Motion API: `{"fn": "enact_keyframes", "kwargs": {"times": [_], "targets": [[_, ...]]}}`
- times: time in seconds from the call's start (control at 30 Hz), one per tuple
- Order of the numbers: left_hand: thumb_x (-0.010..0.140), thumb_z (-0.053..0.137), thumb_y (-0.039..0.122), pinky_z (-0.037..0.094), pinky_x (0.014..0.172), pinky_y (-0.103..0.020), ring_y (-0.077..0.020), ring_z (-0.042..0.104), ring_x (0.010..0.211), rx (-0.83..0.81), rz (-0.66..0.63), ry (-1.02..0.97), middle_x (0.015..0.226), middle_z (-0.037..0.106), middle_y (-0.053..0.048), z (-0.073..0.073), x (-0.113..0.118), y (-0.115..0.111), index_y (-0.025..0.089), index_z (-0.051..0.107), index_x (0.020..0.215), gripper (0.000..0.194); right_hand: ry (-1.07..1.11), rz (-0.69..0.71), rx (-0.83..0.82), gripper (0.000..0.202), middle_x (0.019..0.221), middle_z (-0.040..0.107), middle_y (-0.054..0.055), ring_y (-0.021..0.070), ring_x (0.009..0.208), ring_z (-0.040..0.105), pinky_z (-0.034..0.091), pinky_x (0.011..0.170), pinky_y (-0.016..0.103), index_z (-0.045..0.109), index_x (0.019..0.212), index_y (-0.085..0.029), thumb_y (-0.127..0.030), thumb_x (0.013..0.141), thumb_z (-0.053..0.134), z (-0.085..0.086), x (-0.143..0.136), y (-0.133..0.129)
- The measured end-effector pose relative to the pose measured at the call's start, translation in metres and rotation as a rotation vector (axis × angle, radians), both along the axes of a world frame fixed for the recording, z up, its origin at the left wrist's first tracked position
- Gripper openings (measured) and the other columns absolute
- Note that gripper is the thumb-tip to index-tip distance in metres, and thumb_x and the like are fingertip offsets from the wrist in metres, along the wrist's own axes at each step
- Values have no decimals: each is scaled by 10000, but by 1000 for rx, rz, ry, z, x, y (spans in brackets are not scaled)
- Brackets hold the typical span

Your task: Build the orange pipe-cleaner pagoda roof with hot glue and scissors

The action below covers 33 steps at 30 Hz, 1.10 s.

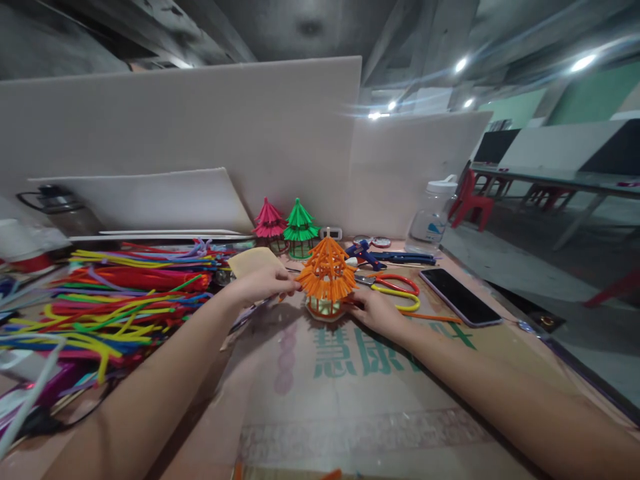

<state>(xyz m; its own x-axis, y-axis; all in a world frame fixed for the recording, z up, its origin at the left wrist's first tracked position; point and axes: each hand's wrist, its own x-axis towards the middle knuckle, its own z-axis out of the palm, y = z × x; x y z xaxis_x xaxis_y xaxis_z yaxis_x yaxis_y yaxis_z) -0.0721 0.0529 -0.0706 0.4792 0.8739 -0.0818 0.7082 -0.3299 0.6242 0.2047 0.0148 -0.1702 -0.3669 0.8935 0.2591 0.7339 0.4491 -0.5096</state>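
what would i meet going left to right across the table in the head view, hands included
Pipe cleaners → left hand → orange model → right hand → phone

Pipe cleaners [140, 279] on tabletop [200, 433]

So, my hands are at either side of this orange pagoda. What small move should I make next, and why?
I'd probably turn the orange pagoda slightly where it stands: your left hand and right hand are at opposite sides of it, and only its near side shows, so a turn would let you check the back.
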Motion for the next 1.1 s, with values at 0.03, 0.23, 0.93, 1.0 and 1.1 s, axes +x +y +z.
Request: {"fn": "enact_keyframes", "kwargs": {"times": [0.03,0.23,0.93,1.0,1.1], "targets": [[715,615,572,402,534,-244,-167,579,567,15,7,10,604,665,-8,0,-2,1,200,723,629,396,0,1,0,221,958,778,65,216,847,712,484,704,272,759,1028,-198,-282,925,581,0,0,0],[733,594,502,345,559,-265,-186,574,630,292,192,22,672,670,-30,0,-14,11,199,697,658,329,-10,-37,17,216,945,772,76,217,840,708,487,693,276,753,1018,-183,-264,918,579,3,0,-4],[812,564,617,404,592,-269,-203,600,676,265,133,-110,635,664,-22,-9,26,-15,177,663,655,477,-59,-60,47,211,1003,752,93,224,896,702,484,721,278,725,1042,-176,-234,923,561,5,0,-9],[807,551,638,375,546,-269,-191,568,619,217,129,-123,564,611,-13,-10,28,-16,182,625,607,503,-65,-64,47,219,1012,756,89,228,902,703,483,723,280,725,1049,-178,-243,929,553,5,0,-9],[796,526,666,353,500,-266,-168,525,559,112,122,-154,575,595,-15,-12,27,-13,178,624,636,523,-76,-76,45,227,1003,760,88,232,892,705,481,711,281,727,1050,-181,-259,932,550,5,1,-8]]}}
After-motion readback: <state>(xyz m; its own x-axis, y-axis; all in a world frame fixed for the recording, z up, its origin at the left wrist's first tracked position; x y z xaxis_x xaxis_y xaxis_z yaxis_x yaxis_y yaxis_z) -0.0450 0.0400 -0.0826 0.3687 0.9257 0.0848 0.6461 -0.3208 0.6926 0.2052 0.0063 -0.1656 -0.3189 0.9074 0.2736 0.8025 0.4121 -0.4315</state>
